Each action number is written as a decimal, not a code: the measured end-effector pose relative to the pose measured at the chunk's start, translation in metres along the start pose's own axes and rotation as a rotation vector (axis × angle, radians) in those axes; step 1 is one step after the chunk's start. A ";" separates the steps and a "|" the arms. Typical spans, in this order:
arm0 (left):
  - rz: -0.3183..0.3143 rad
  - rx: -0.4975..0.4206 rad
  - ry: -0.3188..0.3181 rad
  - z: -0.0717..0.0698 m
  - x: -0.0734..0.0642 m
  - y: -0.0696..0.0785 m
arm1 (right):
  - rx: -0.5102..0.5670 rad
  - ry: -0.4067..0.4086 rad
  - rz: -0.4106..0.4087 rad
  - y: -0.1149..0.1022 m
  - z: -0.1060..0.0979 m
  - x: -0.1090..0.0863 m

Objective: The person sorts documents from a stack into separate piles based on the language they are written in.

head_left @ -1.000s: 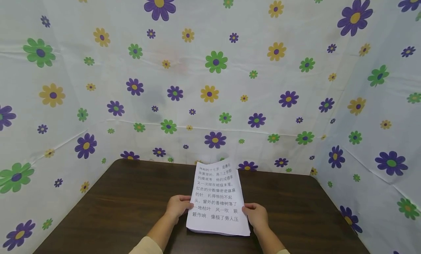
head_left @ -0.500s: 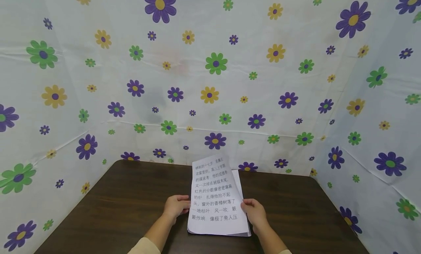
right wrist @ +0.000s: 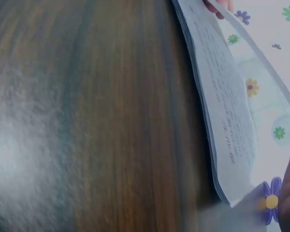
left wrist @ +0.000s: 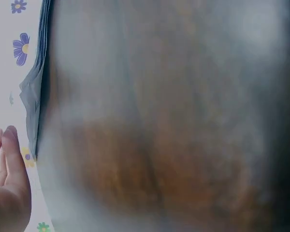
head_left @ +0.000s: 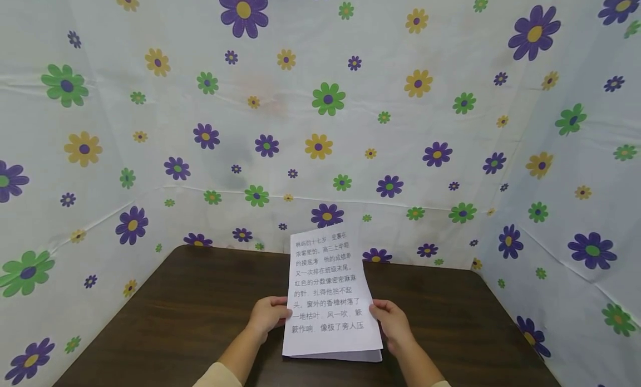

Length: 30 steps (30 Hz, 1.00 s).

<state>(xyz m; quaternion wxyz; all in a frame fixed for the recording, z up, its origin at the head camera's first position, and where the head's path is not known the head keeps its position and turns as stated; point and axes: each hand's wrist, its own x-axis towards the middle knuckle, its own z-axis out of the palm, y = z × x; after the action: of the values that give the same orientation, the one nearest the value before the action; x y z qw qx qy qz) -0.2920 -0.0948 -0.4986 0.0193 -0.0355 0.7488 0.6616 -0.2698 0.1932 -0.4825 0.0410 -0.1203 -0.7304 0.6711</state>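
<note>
Dark table (head_left: 200, 303); paper (head_left: 328, 289) between hands (head_left: 265, 319) (head_left: 393, 324).

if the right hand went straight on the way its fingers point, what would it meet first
The top sheet, whose right edge the right hand grips; depth beyond it is hard to judge.

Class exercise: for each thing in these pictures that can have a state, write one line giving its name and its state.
Sheet: printed, curved, raised above the stack.
Stack: beneath the sheet, its top page printed.
Left hand: pinching the sheet's left edge.
Right hand: pinching the sheet's right edge.
Table: partly covered by the papers.
Cloth: hung up, creased.
</note>
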 end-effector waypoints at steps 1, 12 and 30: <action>-0.002 -0.007 -0.012 0.001 0.000 0.001 | -0.003 -0.001 -0.003 -0.001 -0.002 0.000; -0.049 -0.052 -0.078 0.022 0.002 0.025 | -0.016 -0.051 -0.004 -0.005 -0.034 0.004; -0.069 -0.102 -0.187 0.074 0.004 0.045 | -0.037 -0.056 0.033 -0.009 -0.093 0.007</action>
<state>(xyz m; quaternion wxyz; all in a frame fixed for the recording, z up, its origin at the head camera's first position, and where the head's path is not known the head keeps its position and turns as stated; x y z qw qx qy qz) -0.3010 -0.0164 -0.4634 0.1099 -0.0002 0.7076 0.6980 -0.2571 0.2843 -0.4654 0.0072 -0.1140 -0.7413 0.6614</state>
